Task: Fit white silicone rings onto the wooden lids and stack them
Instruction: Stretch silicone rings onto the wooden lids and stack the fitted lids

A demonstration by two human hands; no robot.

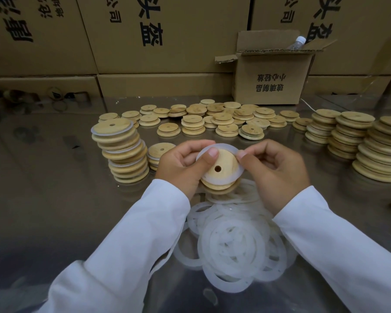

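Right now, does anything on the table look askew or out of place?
Yes: the tall stack of ringed lids beside the left hand is staggered and leans, and its top ring overhangs one side. It might topple if bumped. The held lid and white ring, pinched by the right hand, look normal.

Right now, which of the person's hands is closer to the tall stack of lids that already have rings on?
Left. The left hand sits just right of that stack, gripping the lid; the right hand is farther right, across the lid, pinching the ring.
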